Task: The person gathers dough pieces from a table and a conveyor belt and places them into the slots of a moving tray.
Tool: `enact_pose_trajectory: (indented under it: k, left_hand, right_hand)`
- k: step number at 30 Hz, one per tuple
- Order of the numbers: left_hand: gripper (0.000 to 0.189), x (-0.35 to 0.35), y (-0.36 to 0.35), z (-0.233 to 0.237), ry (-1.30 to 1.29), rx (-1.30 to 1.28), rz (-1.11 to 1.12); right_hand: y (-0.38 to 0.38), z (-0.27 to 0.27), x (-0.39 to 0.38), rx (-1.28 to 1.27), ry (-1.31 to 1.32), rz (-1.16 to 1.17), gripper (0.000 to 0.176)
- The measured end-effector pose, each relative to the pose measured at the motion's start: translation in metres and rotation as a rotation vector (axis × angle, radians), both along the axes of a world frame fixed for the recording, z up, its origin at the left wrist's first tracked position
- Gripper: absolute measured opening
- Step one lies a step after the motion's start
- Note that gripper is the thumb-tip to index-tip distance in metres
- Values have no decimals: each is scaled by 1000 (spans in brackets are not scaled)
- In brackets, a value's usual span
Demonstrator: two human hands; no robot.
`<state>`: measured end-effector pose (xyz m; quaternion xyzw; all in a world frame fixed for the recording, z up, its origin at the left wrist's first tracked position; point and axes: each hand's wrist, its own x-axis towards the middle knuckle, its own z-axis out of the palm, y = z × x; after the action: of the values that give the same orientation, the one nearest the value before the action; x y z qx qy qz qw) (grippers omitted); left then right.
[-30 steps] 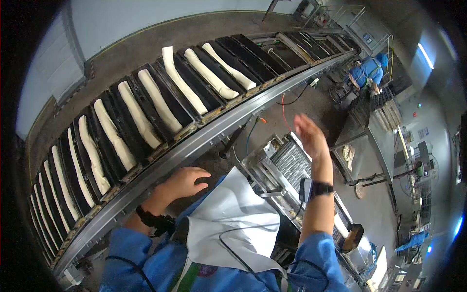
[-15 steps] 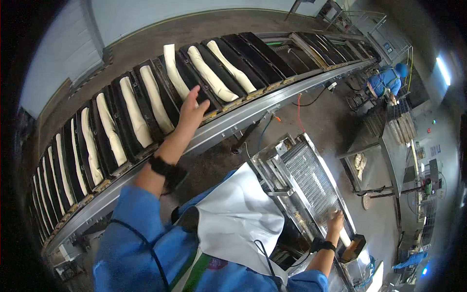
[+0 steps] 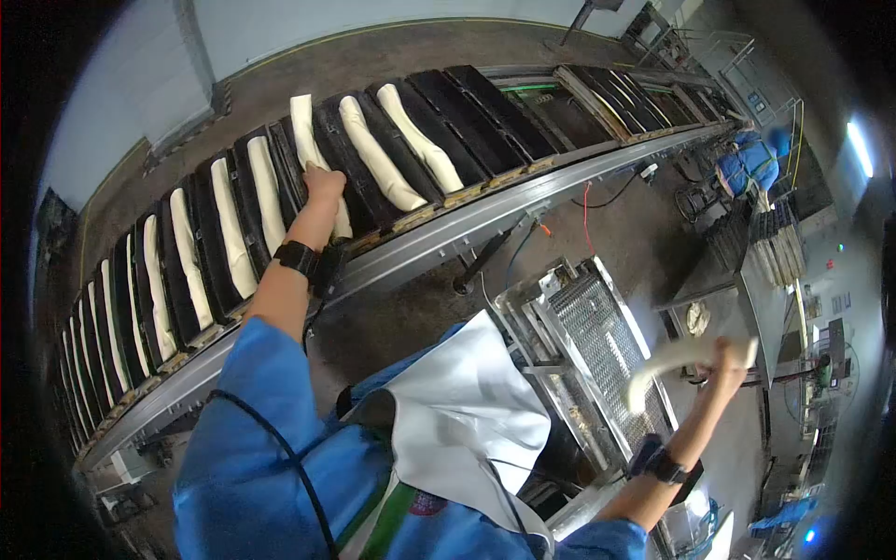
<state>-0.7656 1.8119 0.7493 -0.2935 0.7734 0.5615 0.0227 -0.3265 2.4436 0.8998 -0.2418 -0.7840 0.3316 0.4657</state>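
Observation:
Pale dough strips [image 3: 379, 154] lie lengthwise in black trays [image 3: 464, 117] along the conveyor on the left. My left hand [image 3: 324, 183] is closed on one strip [image 3: 301, 123], whose far end sticks out past the tray's edge. On the right, my right hand [image 3: 729, 366] grips a curved dough strip [image 3: 672, 356] near one end and holds it in the air. Its other end hangs down beside the metal mesh belt [image 3: 597, 322].
The conveyor's metal rail [image 3: 411, 250] runs between me and the trays. A person in blue [image 3: 749, 166] is at the upper right, near stacked boards [image 3: 777, 245]. A metal table [image 3: 714, 285] stands on the right.
My left hand has closed on the dough and shifted left. My right hand has risen from the mesh belt and moved right with a dough strip. The trays have shifted slightly left.

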Motion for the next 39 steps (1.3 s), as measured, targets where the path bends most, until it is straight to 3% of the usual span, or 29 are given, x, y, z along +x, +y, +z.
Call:
enact_pose_trajectory:
  k: [2,4,5,9,12,14,17,20,21,22,24,26,27,28,29,30,32,33,34,37,38,39]
  left_hand:
    - [93,-11,0,-10,-23,-100,15]
    - [100,-14,-1,-14,-9,-274,-19]
    - [93,-18,-6,-23,31,-158,35]
    - [60,-13,-20,-40,164,300,104]
    - [26,19,-26,-30,240,646,46]
    - [15,52,-15,4,313,767,21]
    - [8,43,-33,-21,230,636,65]
    - [42,56,26,13,372,414,220]
    - [56,63,52,29,463,329,210]
    - [71,76,80,54,513,408,35]
    - [64,72,120,53,524,390,-161]
    - [58,71,168,58,448,419,-398]
    - [52,77,193,68,450,283,-522]
    - [44,72,212,57,511,340,-647]
    - [40,75,229,59,548,377,-776]
    - [35,77,245,52,606,348,-837]
    - [33,86,266,65,550,250,-1018]
    - [32,89,272,69,517,199,-1106]
    - [30,88,279,55,550,272,-1064]
    - [31,86,279,78,413,-91,-899]
    - [30,78,274,62,627,-268,-755]
    - [31,69,267,66,617,-292,-705]
  right_hand:
    - [-37,62,-51,-233,212,299,46]
    - [-98,101,-99,-440,263,549,45]
    - [-134,119,-122,-557,273,640,43]
    - [-168,122,-202,-701,-141,1016,61]
    - [-171,93,-242,-762,-219,1144,64]
    - [-152,51,-257,-843,-266,1108,61]
    - [-115,-5,-252,-880,-368,1010,58]
    - [-60,-59,-228,-967,-401,930,52]
    - [-38,-80,-216,-901,-448,819,48]
    - [-13,-101,-202,-833,-495,708,45]
    - [44,-137,-167,-610,-695,525,45]
    - [156,-216,-115,142,-914,336,49]
    - [199,-241,-72,181,-845,191,51]
    - [222,-249,-46,219,-776,48,53]
    - [200,-215,-26,206,-825,-113,50]
    - [227,-217,3,287,-1008,-240,52]
    - [222,-185,40,29,-1072,-386,54]
    - [228,-192,61,117,-968,-385,51]
    - [246,-200,80,172,-1003,-349,49]
    - [299,-212,120,322,-1089,-262,44]
    - [304,-213,122,410,-1119,-278,43]
    - [299,-203,116,501,-1147,-292,41]
